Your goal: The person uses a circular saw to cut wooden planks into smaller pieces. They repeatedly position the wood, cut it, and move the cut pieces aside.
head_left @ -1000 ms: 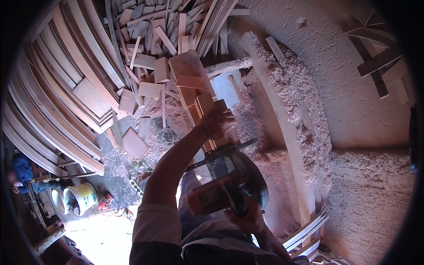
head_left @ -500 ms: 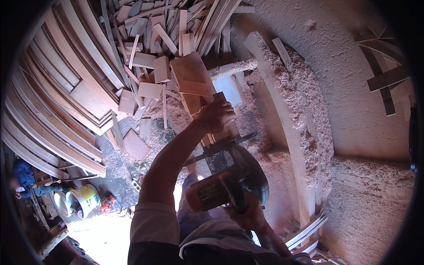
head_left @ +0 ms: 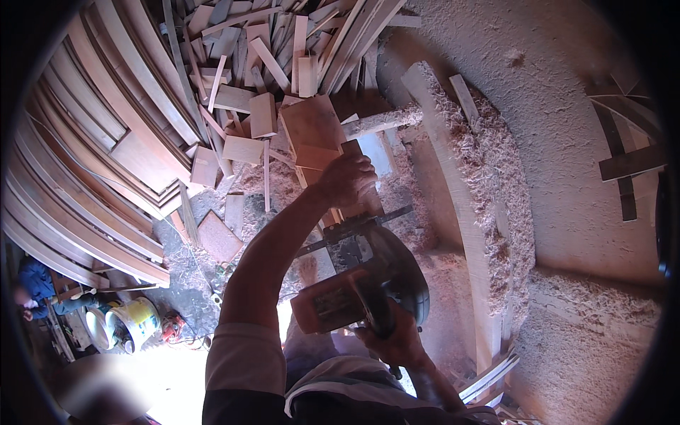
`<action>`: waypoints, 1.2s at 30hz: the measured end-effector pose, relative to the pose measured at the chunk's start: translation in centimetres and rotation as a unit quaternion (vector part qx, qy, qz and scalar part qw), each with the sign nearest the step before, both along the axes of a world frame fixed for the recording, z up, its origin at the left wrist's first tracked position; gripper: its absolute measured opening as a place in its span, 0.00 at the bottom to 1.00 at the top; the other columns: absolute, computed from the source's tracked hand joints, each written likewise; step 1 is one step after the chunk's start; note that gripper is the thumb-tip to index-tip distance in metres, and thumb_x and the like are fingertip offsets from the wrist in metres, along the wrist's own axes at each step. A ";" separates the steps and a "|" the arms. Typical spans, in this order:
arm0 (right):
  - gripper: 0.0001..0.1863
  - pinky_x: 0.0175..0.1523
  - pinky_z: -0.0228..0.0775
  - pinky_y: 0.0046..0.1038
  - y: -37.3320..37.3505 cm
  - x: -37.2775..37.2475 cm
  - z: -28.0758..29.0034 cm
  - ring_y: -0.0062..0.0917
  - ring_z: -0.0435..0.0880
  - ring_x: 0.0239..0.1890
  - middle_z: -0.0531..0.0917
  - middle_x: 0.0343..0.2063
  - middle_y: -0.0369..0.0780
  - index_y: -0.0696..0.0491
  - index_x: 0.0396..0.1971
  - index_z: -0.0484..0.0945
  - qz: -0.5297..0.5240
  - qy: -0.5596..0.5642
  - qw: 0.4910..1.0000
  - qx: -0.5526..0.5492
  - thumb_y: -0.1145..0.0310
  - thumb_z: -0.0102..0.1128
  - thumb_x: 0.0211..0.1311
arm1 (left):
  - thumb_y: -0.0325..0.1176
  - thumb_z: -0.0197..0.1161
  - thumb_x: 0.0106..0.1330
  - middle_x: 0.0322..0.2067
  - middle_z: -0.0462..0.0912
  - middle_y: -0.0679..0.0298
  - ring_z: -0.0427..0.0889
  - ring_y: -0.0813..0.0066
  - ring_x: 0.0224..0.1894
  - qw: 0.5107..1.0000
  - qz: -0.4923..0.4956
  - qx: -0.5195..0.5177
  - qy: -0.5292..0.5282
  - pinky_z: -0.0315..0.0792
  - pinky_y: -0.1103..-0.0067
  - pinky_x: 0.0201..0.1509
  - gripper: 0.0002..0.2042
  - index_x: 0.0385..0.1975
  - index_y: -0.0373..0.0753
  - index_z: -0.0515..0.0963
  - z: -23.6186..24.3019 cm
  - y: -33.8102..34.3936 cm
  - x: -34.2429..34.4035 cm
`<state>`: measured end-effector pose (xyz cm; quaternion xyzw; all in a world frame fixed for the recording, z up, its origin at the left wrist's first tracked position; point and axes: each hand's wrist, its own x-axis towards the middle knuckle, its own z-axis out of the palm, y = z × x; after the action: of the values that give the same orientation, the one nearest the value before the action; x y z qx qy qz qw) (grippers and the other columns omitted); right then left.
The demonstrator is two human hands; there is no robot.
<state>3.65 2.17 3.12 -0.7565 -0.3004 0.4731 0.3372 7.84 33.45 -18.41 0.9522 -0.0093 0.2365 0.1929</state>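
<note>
My right hand (head_left: 395,338) is wrapped round the rear handle of a circular saw (head_left: 336,301) with an orange-red motor housing and a dark round blade guard. The saw's metal base lies over the near end of a narrow wooden board (head_left: 370,205). Farther forward, my left hand (head_left: 347,183) grips that board, fingers curled over its edge, just ahead of the saw's base. Beyond it lies a wide reddish-brown wood block (head_left: 312,120), with a smaller wood offcut (head_left: 315,157) at its near end. The blade and the cut are hidden.
Wood offcuts (head_left: 263,113) are heaped at the far side. Long boards (head_left: 106,142) are stacked at left. A shavings-covered beam (head_left: 453,184) runs along the right. White buckets (head_left: 138,319) and a person in blue (head_left: 35,280) are at lower left, near a blurred rounded shape (head_left: 103,389).
The saw has slid slightly forward, closer to my left hand, which keeps its grip on the board. A blurred rounded shape has come in at the lower left. The view has shifted slightly.
</note>
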 end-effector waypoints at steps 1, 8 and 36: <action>0.30 0.46 0.81 0.37 0.4 0.1 -0.1 0.31 0.90 0.37 0.89 0.33 0.44 0.57 0.58 0.77 0.004 0.001 1.000 -0.003 0.63 0.77 0.57 | 0.39 0.65 0.67 0.47 0.85 0.67 0.79 0.65 0.60 1.000 0.003 -0.005 0.009 0.72 0.69 0.67 0.08 0.41 0.45 0.84 -0.2 0.5 -0.1; 0.30 0.46 0.81 0.37 2.9 0.5 -0.5 0.32 0.91 0.38 0.89 0.34 0.46 0.59 0.55 0.77 -0.008 -0.034 0.999 0.015 0.62 0.78 0.56 | 0.36 0.61 0.76 0.58 0.84 0.53 0.79 0.55 0.64 0.914 0.203 -0.334 -0.110 0.72 0.63 0.69 0.16 0.58 0.38 0.82 4.6 1.3 -4.3; 0.22 0.44 0.78 0.31 12.1 2.6 -1.0 0.22 0.83 0.34 0.84 0.30 0.36 0.57 0.49 0.79 -0.028 -0.010 0.998 0.053 0.69 0.77 0.55 | 0.47 0.57 0.80 0.54 0.79 0.62 0.73 0.76 0.60 0.541 0.360 -0.745 -0.152 0.64 0.72 0.68 0.21 0.61 0.37 0.75 11.5 -13.7 -19.1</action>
<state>6.23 14.23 2.12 -0.7505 -0.3074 0.4392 0.3865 -11.28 19.74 -6.96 0.3391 0.4843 0.3493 0.7270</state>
